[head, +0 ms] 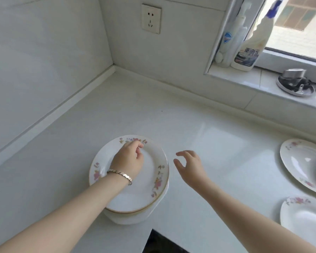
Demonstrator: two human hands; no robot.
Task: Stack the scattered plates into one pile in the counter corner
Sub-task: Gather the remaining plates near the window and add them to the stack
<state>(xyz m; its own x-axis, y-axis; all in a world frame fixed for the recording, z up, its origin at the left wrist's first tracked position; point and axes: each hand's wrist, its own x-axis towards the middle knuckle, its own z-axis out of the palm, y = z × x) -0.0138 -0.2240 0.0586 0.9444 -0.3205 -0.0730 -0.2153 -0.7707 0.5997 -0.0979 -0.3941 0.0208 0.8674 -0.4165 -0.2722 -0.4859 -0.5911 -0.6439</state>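
White counter [117,110] bears a plate pile [153,172], left hand [129,159] gripping its rim.

This is a home kitchen. A glossy white stone counter [199,136] runs into a corner of white tiled walls [44,52], one of which carries a white five-hole wall socket [151,18]. White china plates with gold-edged, pink-flowered rims [159,179] lie on the counter, some stacked. On the tiled window sill [244,77] stand a white plastic cleaner bottle with a blue top [252,50], a white pump bottle [232,39] and a round metal dish of dark oddments [295,84].
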